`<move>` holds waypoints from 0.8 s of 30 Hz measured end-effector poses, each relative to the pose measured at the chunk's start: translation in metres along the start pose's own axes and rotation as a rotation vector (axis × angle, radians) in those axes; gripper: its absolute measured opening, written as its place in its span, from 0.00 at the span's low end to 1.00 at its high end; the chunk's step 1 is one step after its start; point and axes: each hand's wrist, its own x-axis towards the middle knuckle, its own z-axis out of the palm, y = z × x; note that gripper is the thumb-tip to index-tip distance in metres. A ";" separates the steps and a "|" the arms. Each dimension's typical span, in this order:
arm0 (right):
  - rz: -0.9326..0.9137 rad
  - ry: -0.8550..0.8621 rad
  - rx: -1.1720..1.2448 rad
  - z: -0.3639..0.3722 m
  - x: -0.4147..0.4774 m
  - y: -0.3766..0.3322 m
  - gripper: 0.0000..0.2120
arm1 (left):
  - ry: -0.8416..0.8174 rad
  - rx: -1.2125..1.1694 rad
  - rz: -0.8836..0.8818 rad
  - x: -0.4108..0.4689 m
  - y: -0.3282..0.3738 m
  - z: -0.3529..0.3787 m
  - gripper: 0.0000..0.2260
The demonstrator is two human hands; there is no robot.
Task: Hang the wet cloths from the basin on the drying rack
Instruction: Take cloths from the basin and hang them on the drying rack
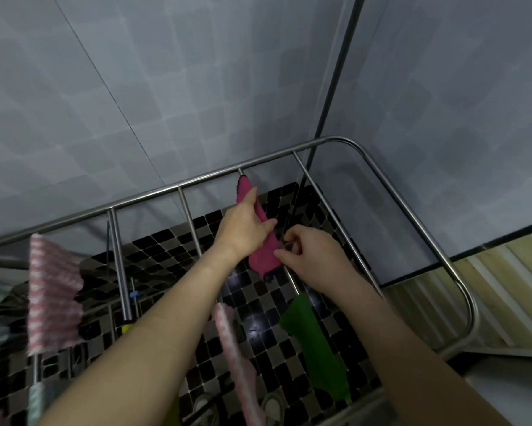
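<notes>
Magenta cloth (263, 256) drapes a rail near the drying rack (267, 160)'s far right corner; left hand (246, 229) clasps it, right hand (307, 253) pinches its hem. Limp, wet-heavy, likely to slide on steel: grip the corners.

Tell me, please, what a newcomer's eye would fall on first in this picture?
The magenta cloth at centre, which the left hand and right hand hold together at a rod of the steel drying rack. Next, the green cloth hanging nearer the camera on the right, and the pink striped cloth draped at the left.
</notes>
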 end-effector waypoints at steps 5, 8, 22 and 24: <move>0.039 -0.349 0.108 -0.014 -0.035 0.035 0.10 | -0.007 0.128 0.090 -0.037 0.016 -0.008 0.08; -0.012 -0.435 0.178 -0.003 -0.041 0.054 0.11 | -0.430 0.328 0.081 -0.070 0.016 0.003 0.04; -0.007 -0.242 0.137 0.005 -0.044 0.060 0.01 | -0.254 0.371 0.083 -0.097 -0.006 0.042 0.04; 0.005 -0.232 0.160 0.006 -0.050 0.059 0.01 | -0.238 0.362 0.079 -0.100 -0.005 0.045 0.03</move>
